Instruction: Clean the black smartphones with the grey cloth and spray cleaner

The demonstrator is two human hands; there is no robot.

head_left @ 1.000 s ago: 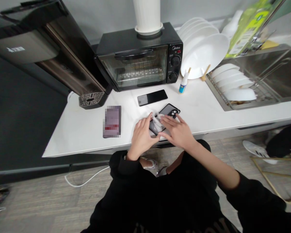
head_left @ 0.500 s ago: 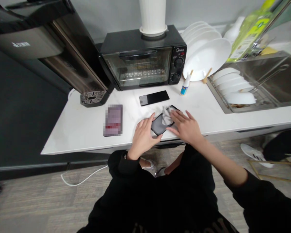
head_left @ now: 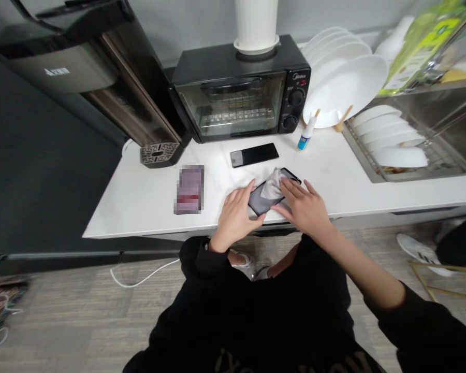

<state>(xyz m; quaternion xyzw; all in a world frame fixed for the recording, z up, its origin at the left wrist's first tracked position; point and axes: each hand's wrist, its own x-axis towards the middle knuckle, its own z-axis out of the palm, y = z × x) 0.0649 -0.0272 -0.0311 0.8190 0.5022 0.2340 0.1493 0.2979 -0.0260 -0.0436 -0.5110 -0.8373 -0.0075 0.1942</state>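
A phone (head_left: 258, 203) with a grey face and black rim lies slantwise near the counter's front edge. My left hand (head_left: 236, 213) holds its left end, the thumb at the near corner and the fingers at the far side. A crumpled light-grey cloth (head_left: 272, 185) rests on the phone's face. My right hand (head_left: 307, 208) presses the cloth down with its fingertips, covering part of the phone's right side. Behind them, a second phone (head_left: 255, 155) lies flat with its black screen up. To its right stands a small white bottle with a blue label (head_left: 306, 134).
A purplish packet, blurred out (head_left: 190, 189), lies on the white counter (head_left: 140, 207) at left. Behind are a drinks dispenser (head_left: 159, 153) and a toaster oven (head_left: 236, 106). Racked white plates (head_left: 344, 88) and a sink (head_left: 446, 150) holding bowls are at right. A person's shoe (head_left: 421, 253) shows below.
The view has shifted slightly, moving the whole scene to the right. The cloth under my right fingers looks more spread over the phone. My left hand keeps its hold.
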